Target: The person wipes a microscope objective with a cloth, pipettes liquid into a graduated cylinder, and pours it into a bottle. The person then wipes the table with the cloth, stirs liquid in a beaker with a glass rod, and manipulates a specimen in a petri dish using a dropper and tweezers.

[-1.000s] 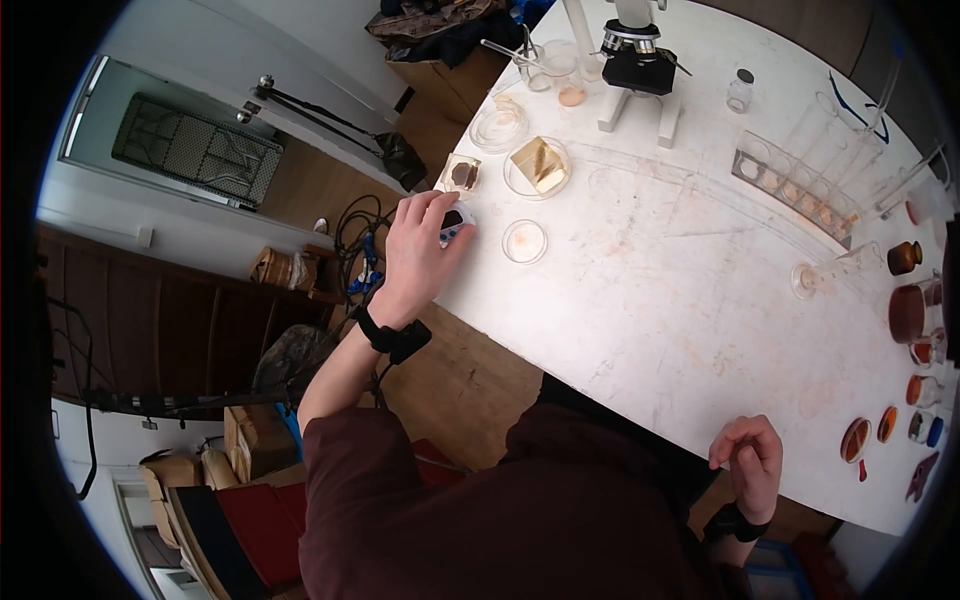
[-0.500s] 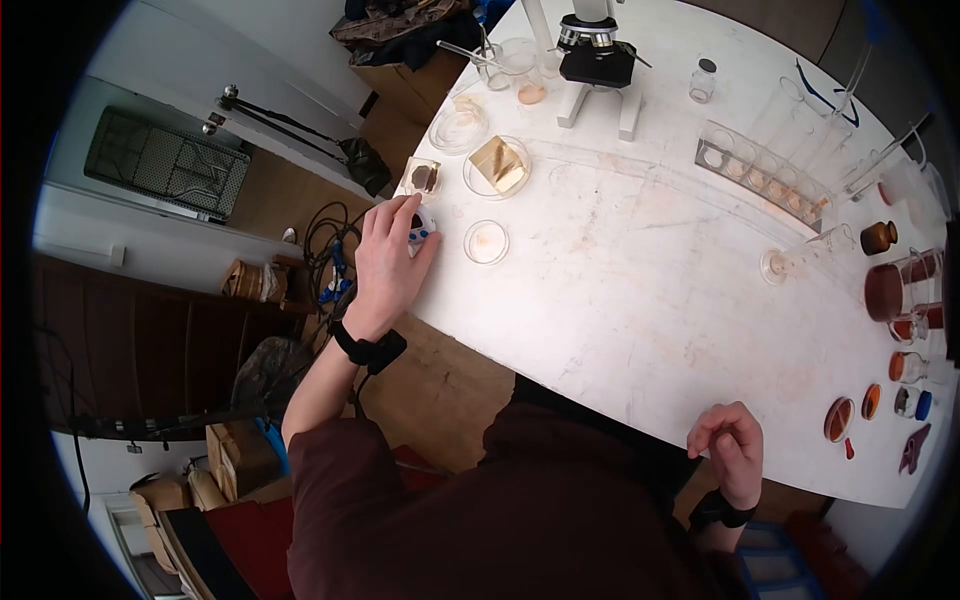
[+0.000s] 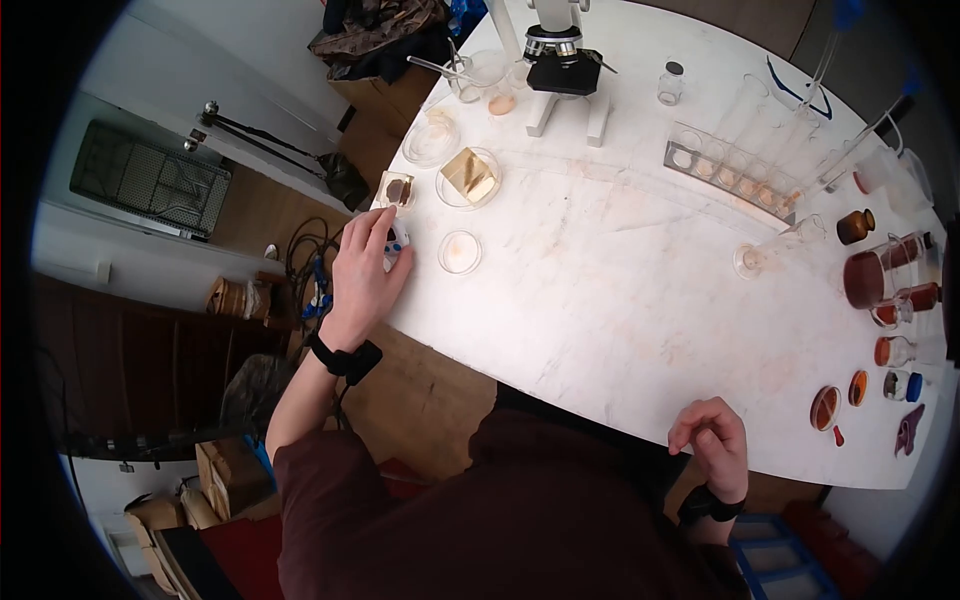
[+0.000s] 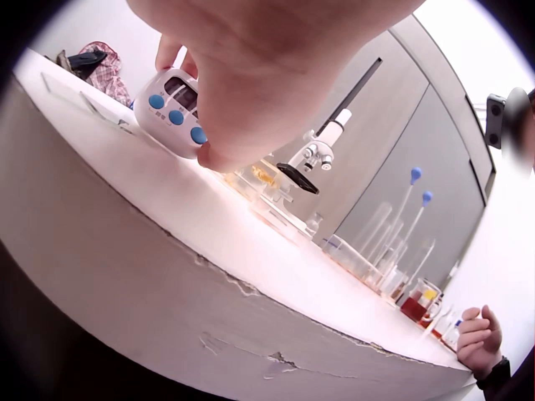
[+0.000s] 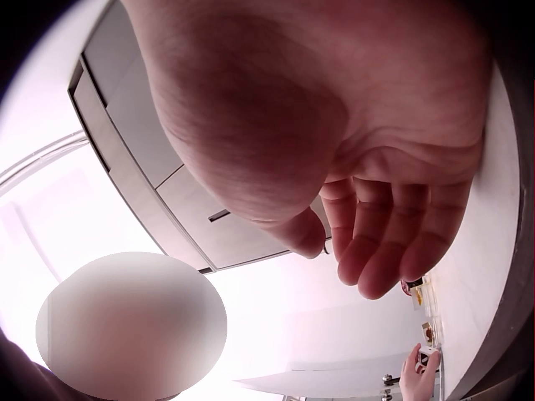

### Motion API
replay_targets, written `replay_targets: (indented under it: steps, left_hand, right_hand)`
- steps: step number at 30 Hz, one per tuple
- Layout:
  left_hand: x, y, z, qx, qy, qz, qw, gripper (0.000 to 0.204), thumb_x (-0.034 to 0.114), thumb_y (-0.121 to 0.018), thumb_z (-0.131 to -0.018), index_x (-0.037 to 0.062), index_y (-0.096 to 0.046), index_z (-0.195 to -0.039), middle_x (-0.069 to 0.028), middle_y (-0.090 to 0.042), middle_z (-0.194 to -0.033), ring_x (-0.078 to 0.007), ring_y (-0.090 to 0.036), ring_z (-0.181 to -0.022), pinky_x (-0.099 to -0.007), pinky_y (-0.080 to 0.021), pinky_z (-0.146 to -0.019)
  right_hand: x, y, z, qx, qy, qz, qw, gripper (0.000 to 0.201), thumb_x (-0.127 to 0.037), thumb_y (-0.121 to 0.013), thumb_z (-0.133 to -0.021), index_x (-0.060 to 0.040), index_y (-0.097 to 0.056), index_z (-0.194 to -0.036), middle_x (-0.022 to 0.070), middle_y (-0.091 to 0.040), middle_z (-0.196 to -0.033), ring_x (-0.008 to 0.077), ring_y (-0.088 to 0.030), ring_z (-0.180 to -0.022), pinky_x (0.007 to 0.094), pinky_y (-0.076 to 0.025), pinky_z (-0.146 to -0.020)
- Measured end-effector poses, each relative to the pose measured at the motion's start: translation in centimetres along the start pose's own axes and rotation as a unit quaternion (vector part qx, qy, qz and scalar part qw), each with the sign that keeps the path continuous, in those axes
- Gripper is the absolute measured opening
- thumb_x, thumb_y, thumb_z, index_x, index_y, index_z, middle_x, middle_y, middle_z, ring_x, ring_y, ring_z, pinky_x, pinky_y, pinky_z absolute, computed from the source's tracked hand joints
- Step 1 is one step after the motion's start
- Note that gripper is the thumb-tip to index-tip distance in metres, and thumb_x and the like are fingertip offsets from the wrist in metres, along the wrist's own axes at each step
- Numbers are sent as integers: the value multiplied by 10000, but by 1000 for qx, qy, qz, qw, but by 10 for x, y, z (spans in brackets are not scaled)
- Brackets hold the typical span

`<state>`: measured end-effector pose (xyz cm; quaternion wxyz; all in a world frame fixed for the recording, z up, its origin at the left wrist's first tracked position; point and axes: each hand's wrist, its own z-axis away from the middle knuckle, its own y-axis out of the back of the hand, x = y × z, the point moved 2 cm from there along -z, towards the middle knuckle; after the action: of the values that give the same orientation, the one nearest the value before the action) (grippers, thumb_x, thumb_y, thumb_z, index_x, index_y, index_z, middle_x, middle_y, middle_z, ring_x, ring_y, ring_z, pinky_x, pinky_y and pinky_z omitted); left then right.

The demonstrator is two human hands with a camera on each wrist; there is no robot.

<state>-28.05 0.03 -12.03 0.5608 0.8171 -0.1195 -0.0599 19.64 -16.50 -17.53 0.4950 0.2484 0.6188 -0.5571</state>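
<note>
At the table's left edge my left hand grips a small white digital timer with a dark display and blue buttons. The timer stands on the tabletop, its fingers-side partly covered by the hand. Just beyond it lies a pale square piece with a dark brown patch. A small shallow glass dish sits to the right of this hand. My right hand hovers by the front edge, fingers loosely curled; its palm shows in the right wrist view, holding nothing.
Behind the left hand are a dish with a yellowish block, another glass dish and a microscope. A test tube rack and a glass cylinder stand toward the right. Several jars and a brown bottle line the right edge.
The head view has swung, so the table and both hands appear farther left. My left hand stays on the timer; the right hand keeps its loose curl.
</note>
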Motion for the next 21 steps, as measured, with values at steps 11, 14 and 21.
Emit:
replay_targets:
  steps: [11,14,21]
  left_hand:
    - [3,4,2,-9,0,-3,1000,642,139,-798,-877,-60,-565,-1441,-230,-574,-1474,-422,-501,-1418,-489,-446,-1162]
    - [23,14,1,13,-32,13,999,638,96,-774,-887,-55,-550,-1464,-243,-531,-1521,-448,-458,-1453,-518,-409,-1190]
    - [111,35,-3,-21,-134,240,961,497,-93,-687,-878,-25,-626,-1367,-241,-694,-1239,-379,-722,-1071,-431,-592,-907]
  right_hand:
    - [-2,-1,1,-9,-17,-8,1000,224,-193,-616,-1087,-1,-630,-1202,100,-696,-965,195,-680,-900,344,-558,-856]
    - [-8,-1,1,-11,-20,9,1000,190,-126,-578,-1093,-1,-629,-1227,92,-691,-985,188,-672,-928,337,-544,-877]
    - [-11,-2,-2,-28,-29,14,999,204,-115,-529,-1124,-13,-615,-1278,60,-672,-1017,146,-655,-965,295,-523,-888]
